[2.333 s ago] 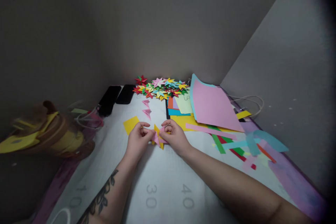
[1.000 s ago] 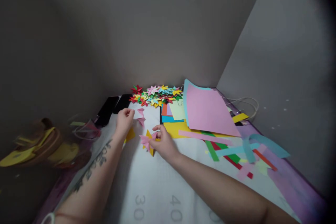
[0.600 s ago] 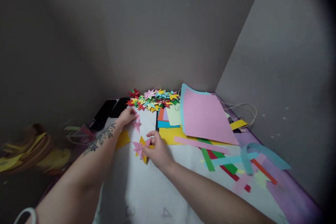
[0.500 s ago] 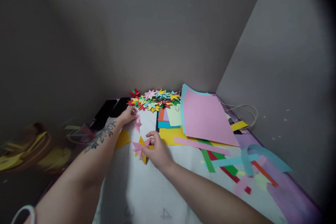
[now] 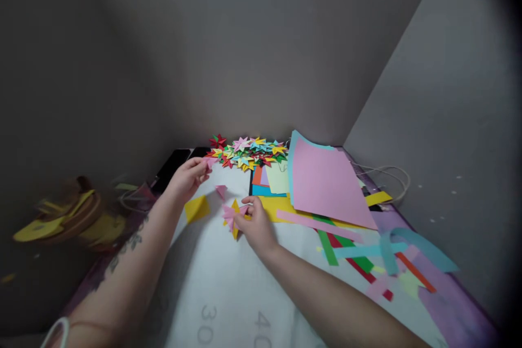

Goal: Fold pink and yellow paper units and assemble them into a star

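My left hand (image 5: 188, 176) pinches a small pink folded paper piece (image 5: 210, 162) above the white surface, in front of the pile of paper stars. Another pink folded piece (image 5: 221, 191) lies below it. My right hand (image 5: 256, 224) holds a pink and yellow paper star (image 5: 234, 218) by its right side, between thumb and fingers. A yellow paper piece (image 5: 197, 209) rests on the surface to the left of that star.
Many-coloured stars (image 5: 244, 153) are heaped at the back. Large pink sheets (image 5: 328, 179) lie right of them, over yellow paper. Coloured strips (image 5: 359, 250) spread at the right. Dark flat devices (image 5: 173, 167) sit at the back left, a brown and yellow object (image 5: 61, 223) at far left.
My left hand has lifted one pink piece away from the other. My right hand still holds the star. The whole view has shifted slightly, with objects appearing further right.
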A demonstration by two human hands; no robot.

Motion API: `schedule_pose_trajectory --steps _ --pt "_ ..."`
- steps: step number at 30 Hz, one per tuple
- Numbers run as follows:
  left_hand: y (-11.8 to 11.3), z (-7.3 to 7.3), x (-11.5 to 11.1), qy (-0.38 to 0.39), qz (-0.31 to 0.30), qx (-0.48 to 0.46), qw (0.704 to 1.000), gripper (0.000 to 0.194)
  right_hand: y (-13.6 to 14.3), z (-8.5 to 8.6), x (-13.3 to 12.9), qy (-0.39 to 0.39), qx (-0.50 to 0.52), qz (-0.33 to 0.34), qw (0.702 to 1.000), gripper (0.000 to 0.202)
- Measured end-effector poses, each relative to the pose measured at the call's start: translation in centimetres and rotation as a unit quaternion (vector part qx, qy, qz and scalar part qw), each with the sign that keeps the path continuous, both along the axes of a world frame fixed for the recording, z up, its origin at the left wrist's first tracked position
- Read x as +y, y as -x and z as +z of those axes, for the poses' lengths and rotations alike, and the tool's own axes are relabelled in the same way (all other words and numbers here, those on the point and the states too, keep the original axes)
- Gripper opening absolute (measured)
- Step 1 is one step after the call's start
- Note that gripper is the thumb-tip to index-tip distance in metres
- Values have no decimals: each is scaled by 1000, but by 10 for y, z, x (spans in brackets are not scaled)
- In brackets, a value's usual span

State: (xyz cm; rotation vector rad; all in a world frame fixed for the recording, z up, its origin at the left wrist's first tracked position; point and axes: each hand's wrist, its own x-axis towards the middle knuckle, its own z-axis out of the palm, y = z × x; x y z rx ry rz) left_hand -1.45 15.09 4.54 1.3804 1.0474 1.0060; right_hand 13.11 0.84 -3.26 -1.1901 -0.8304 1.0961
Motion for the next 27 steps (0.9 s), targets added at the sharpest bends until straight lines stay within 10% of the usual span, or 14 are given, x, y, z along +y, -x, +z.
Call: schedule_pose_trajectory --steps 3,9,15,27 --pt "9 -6 -50 96 -5 -110 989 27 -1 1 -1 3 -26 -11 1000 30" --pt "10 -34 -105 107 -44 -17 993 20 -3 -3 -3 -16 -66 -37 997 31" --pt "6 -50 -116 32 -68 114 991 21 -1 0 -4 -14 -68 -47 997 30" --pt "6 -59 -115 48 -32 85 995 25 3 1 -10 -13 -83 -13 996 29"
